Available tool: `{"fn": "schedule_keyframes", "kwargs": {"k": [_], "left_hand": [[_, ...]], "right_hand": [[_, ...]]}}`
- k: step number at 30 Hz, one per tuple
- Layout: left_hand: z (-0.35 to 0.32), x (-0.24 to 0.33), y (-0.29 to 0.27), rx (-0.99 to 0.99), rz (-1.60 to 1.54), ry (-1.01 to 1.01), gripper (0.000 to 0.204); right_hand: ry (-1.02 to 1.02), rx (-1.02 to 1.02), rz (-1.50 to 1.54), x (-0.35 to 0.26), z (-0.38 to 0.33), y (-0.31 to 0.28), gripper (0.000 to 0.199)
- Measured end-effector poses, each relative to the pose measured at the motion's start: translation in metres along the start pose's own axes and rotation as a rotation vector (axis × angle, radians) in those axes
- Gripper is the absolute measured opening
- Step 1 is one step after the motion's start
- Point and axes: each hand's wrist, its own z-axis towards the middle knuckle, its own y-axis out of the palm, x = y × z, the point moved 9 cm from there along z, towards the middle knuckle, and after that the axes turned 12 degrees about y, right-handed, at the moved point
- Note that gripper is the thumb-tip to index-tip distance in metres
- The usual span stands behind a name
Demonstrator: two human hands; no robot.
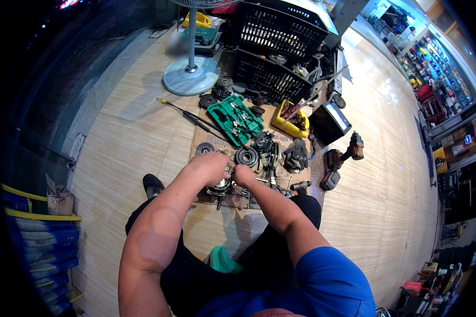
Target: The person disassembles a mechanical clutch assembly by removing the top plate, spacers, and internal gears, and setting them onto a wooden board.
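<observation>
My left hand (215, 166) and my right hand (243, 175) meet in front of me with fingers curled, close above a round metal machine part (220, 186). Whatever the fingers grip is hidden by the hands and too small to make out. Just beyond my right hand lies a dark ring-shaped pulley (246, 156). A second round pulley (204, 148) sits past my left hand. Both rest on a flat cardboard sheet (199, 138), among several small greasy metal parts to the right.
Farther off lie a green tool case (227, 120), a yellow container (289, 126) and stacked black crates (272, 74) beside a fan base (191, 75). Dark gloves (296, 156), a black box (330, 122) and a cordless power tool (349, 150) are at right. A green stool (223, 260) shows between my legs.
</observation>
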Motion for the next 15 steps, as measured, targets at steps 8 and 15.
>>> {"fn": "schedule_keyframes", "kwargs": {"k": [8, 15], "left_hand": [[0.0, 0.002, -0.002, 0.005, -0.005, 0.008, 0.044], [0.0, 0.005, -0.003, -0.002, 0.011, 0.018, 0.046]], "right_hand": [[-0.048, 0.022, 0.004, 0.001, 0.009, 0.008, 0.026], [-0.008, 0.018, -0.021, 0.006, 0.009, 0.006, 0.025]]}}
